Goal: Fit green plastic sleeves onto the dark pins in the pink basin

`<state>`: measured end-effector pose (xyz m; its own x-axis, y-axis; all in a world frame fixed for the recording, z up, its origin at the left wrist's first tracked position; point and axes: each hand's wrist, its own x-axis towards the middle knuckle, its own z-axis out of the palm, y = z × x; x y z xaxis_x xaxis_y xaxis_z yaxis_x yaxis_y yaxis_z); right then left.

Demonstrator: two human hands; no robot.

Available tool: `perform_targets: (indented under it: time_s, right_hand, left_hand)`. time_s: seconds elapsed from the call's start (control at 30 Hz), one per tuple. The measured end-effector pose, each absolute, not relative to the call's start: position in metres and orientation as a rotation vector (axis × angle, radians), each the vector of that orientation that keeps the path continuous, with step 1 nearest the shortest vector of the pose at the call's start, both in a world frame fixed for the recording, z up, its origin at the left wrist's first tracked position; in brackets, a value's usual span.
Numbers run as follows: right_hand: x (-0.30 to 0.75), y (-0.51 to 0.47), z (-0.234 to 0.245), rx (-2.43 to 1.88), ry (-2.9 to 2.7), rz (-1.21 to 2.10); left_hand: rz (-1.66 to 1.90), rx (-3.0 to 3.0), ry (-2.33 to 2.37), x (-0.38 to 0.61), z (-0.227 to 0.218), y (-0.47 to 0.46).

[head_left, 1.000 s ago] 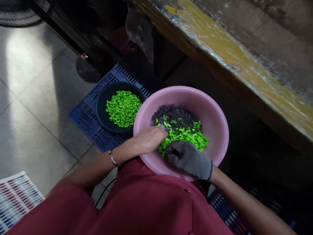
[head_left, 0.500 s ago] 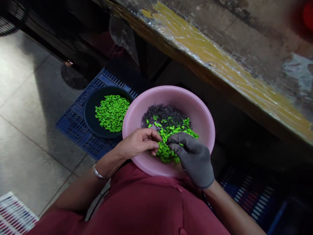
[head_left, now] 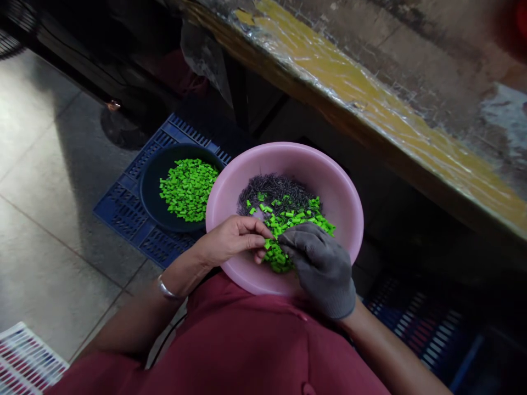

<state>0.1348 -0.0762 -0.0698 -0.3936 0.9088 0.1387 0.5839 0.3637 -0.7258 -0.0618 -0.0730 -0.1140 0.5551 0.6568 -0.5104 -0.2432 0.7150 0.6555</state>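
A pink basin [head_left: 220,192] sits at my lap, holding a heap of thin dark metal pins [head_left: 275,187] at its far side and many small bright green plastic pieces [head_left: 302,218] nearer me. Over the basin's near half, my bare left hand [head_left: 234,240] pinches one small green piece [head_left: 268,243] between thumb and forefinger. My right hand [head_left: 323,266], in a grey glove, has its thumb and fingertips pressed together right beside that piece. Whatever those gloved fingertips hold is too small to make out.
Left of the basin, a dark bowl [head_left: 149,206] full of green pieces stands on a blue slatted crate [head_left: 119,206]. A worn workbench edge [head_left: 349,93] with yellow tape runs across the upper right. A white crate [head_left: 31,356] lies at lower left, a fan [head_left: 18,24] at upper left.
My gloved right hand has shifted slightly left and turned, bringing its fingertips up to the green piece in my left hand. The left hand has barely moved.
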Motion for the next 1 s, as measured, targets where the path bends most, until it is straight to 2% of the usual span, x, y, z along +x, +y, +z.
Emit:
perform_targets:
  time_s: [0.53, 0.67, 1.0]
  right_hand:
    - [0.132, -0.073, -0.065, -1.162, -2.231, 0.759]
    - [0.128, -0.076, -0.069, -1.197, -2.264, 0.695]
    - [0.118, -0.077, -0.08, -1.338, -2.072, 0.802]
  left_hand:
    - [0.568, 0.517, 0.762, -0.061, -0.114, -0.073]
    - [0.596, 0.507, 0.739, -0.062, -0.116, -0.074]
    - [0.699, 0.428, 0.815, -0.054, -0.122, -0.078]
